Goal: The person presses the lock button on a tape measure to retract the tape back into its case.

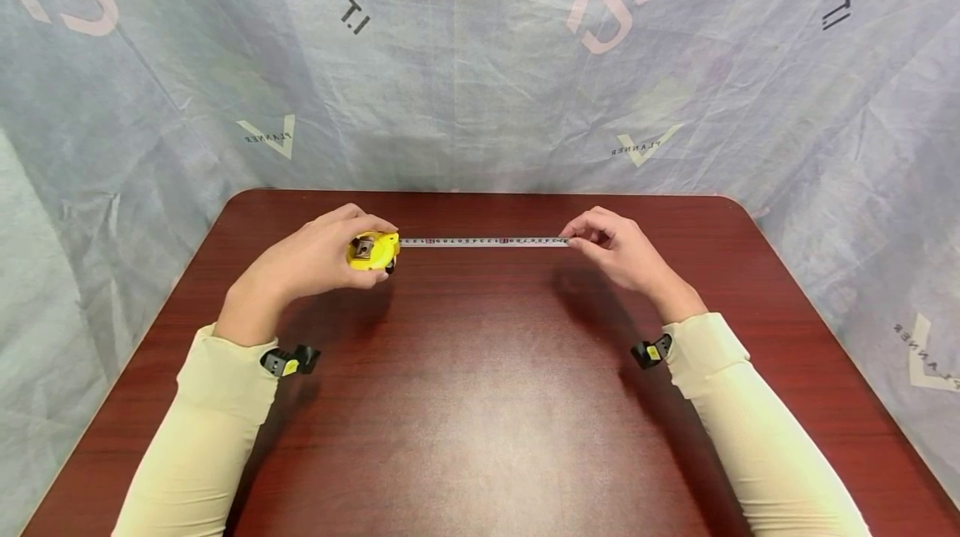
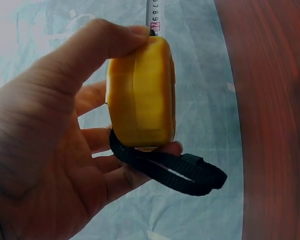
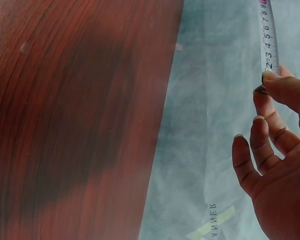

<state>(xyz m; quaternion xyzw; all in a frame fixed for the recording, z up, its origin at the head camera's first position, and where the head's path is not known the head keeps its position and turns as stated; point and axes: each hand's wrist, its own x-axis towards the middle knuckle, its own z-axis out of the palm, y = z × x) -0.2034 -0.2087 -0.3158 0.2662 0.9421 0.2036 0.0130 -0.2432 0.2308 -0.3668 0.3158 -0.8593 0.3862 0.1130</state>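
A yellow tape measure [image 1: 384, 250] is gripped in my left hand [image 1: 307, 258], thumb on one edge and fingers on the opposite one. Its black wrist strap [image 2: 199, 175] hangs in a loop, as the left wrist view shows. The metal tape blade [image 1: 483, 242] runs straight out of the case toward the right, numbers facing the head camera. My right hand [image 1: 622, 249] pinches the blade's free end between thumb and index finger, the other fingers loosely bent. Both hands are raised over the table, with their shadows below them.
A dark red wood-grain table [image 1: 480, 387] with rounded far corners lies beneath. Behind it and at both sides hangs a pale printed cloth [image 1: 465, 78]. Small black devices are strapped at both cuffs.
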